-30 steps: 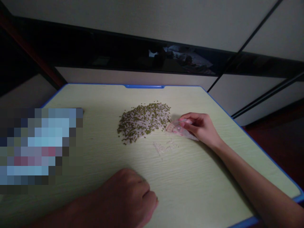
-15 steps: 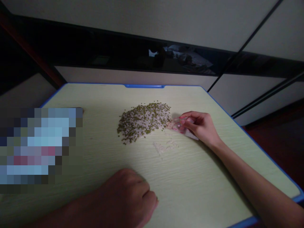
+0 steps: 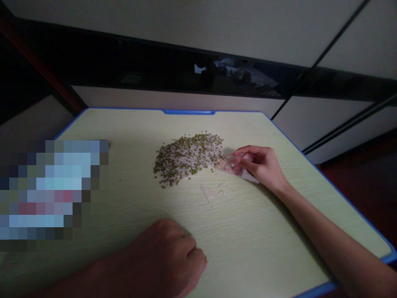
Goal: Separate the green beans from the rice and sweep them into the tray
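A mixed pile of green mung beans and white rice grains (image 3: pixel 189 156) lies spread over the middle of the table. To its right, my right hand (image 3: pixel 262 165) pinches a small clear plastic bag (image 3: pixel 229 164) with pink print between thumb and fingers. The bag lies low over the table, its left end at the pile's edge. My left hand (image 3: pixel 175 256) rests closed near the front, back upward, apart from the pile. Its curled fingers hide whatever they may hold. Just below the pile is a thin scatter of pale grains (image 3: pixel 214 192).
The pale table (image 3: pixel 124 124) has a blue rim and a blue handle (image 3: pixel 189 112) at the far edge. A blurred-out flat object (image 3: pixel 58 182) lies at the left. Behind stands a light cabinet (image 3: pixel 186 29) with a dark glossy band.
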